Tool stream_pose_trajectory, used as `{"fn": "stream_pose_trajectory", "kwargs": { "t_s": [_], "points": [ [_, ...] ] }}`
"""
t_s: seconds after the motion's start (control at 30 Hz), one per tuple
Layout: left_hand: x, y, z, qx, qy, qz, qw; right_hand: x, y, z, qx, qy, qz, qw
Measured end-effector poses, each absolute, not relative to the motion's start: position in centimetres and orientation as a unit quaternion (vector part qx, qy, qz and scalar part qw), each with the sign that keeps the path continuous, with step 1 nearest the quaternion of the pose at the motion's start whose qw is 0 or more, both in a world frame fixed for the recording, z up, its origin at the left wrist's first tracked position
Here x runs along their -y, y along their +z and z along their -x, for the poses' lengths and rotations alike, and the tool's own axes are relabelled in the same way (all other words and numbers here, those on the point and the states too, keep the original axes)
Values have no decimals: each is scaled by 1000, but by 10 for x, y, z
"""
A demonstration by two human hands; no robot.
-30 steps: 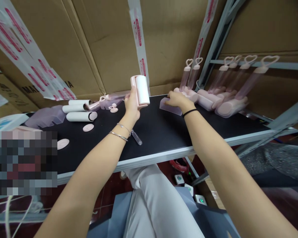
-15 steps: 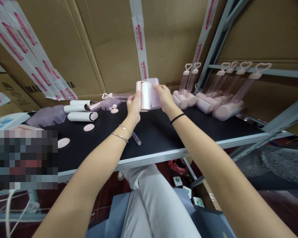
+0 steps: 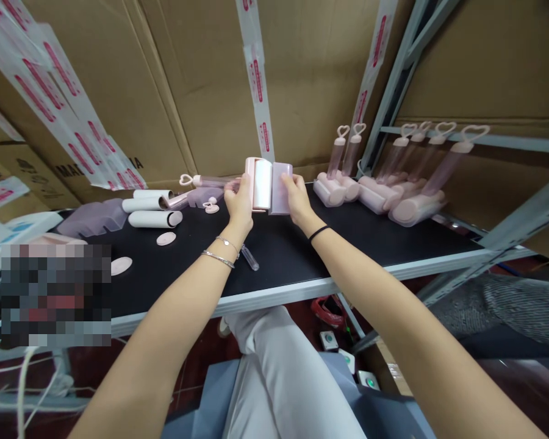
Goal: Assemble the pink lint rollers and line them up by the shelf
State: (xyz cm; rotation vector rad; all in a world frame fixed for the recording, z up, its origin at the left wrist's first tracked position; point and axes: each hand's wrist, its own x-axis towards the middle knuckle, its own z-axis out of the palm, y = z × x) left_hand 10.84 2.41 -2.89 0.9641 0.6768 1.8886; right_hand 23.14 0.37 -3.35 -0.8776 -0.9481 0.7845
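My left hand grips a pink lint roller head with a white paper roll, held upright above the black table. My right hand presses a translucent purple cover against the roll's right side. Both hands meet at the far middle of the table, fingers closed on their parts.
Finished pink rollers with heart-topped handles lie in a row at the right. White refill rolls, purple covers, pink round caps and a clear tube lie at the left and middle. Cardboard boxes stand behind; a metal rack is at the right.
My right hand lifted the purple cover from the table at the right and brought it left to the roller. The left hand lowered the roller slightly.
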Motion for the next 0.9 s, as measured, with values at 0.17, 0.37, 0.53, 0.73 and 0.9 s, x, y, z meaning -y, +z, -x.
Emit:
{"fn": "stream_pose_trajectory", "kwargs": {
  "t_s": [0.17,0.37,0.53,0.73,0.9],
  "points": [
    [-15,-30,-111,-281,745,-410,445,-4,-37,-227,429,339,388,742],
    [-9,-28,-120,-273,746,-407,451,-5,-37,-229,443,330,389,737],
    [-11,-27,-116,-283,740,-414,448,-7,-37,-227,459,331,390,726],
    [-1,-27,-120,-296,711,-450,452,-6,-40,-225,471,358,367,718],
    [-1,-32,-121,-285,683,-502,448,-7,-41,-222,496,399,349,688]
  ]
}}
